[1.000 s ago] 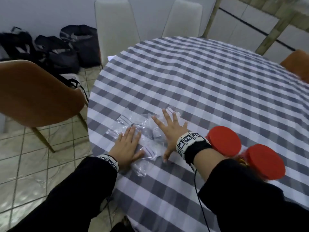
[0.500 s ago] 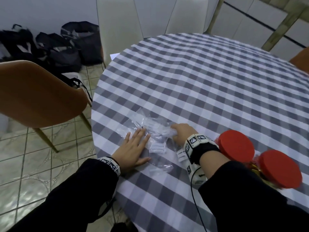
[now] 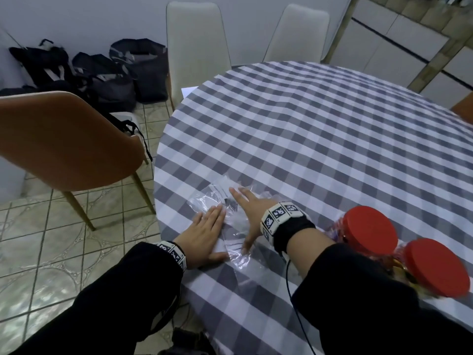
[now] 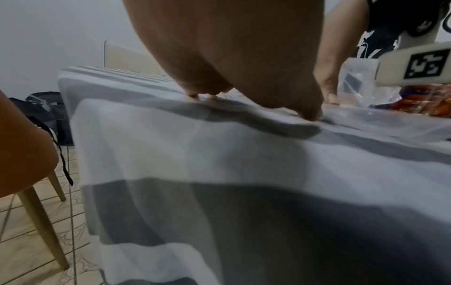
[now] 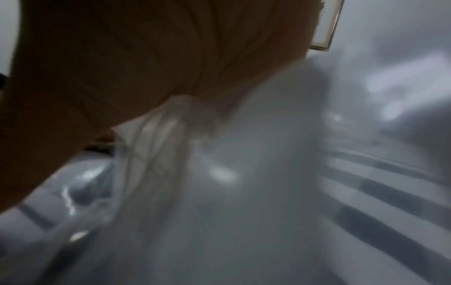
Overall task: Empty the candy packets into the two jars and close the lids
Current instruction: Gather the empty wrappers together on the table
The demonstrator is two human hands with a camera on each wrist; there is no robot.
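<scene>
I read this as a dining area in a home — the round table (image 3: 320, 139) in front of me wears a grey-and-white checked tablecloth (image 3: 294, 119), and dining chairs ring it: two pale upholstered ones (image 3: 197, 47) at the far edge and a brown moulded one (image 3: 64, 139) on slim wooden legs to my left. The floor (image 3: 51, 252) is patterned ceramic tile. Dark bags (image 3: 102, 73) slump against a plain white wall (image 3: 76, 19) — ordinary household clutter. White panelled cabinet fronts (image 3: 384, 47) with wooden framing fill the far right corner.
</scene>
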